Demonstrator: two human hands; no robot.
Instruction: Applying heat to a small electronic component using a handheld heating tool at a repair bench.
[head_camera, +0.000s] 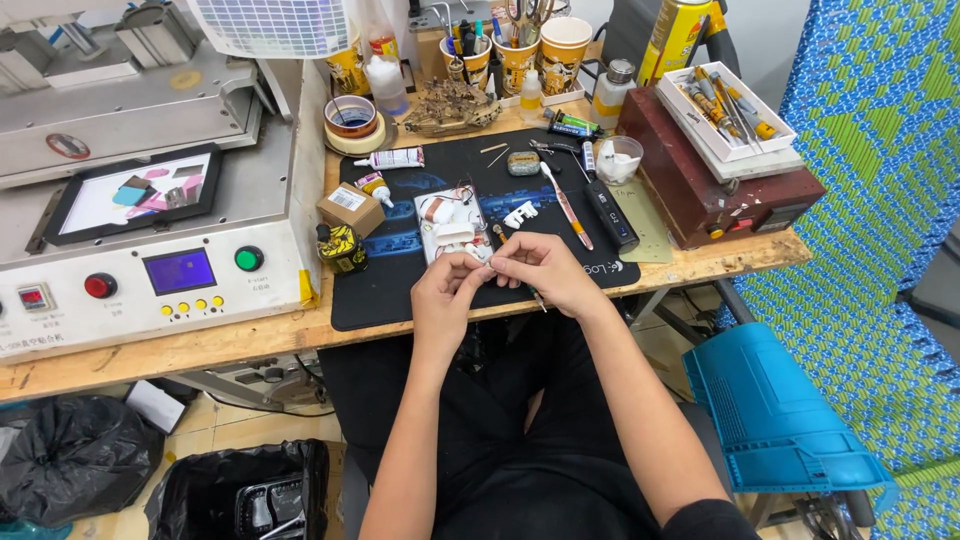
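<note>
The left hand and the right hand meet over the front edge of a black mat, and their fingertips pinch one small white part between them — it is too tiny to tell what it is. The left fingers are curled shut around it, and the right thumb and first finger close on it from the other side. A thin dark tool pokes out under the right hand, but most of it is hidden by the palm. Just past the fingertips lies a white tray with small white bits and a little coil; the bits blur together. Beyond the right fingers lie a toothbrush and a long black tool. Off past the left fingers sit a small brown box and a small black and yellow bottle. Further that way stands a big grey machine with red and green buttons — its top is cut off by the picture edge. The cups at the back are cut off too.
</note>
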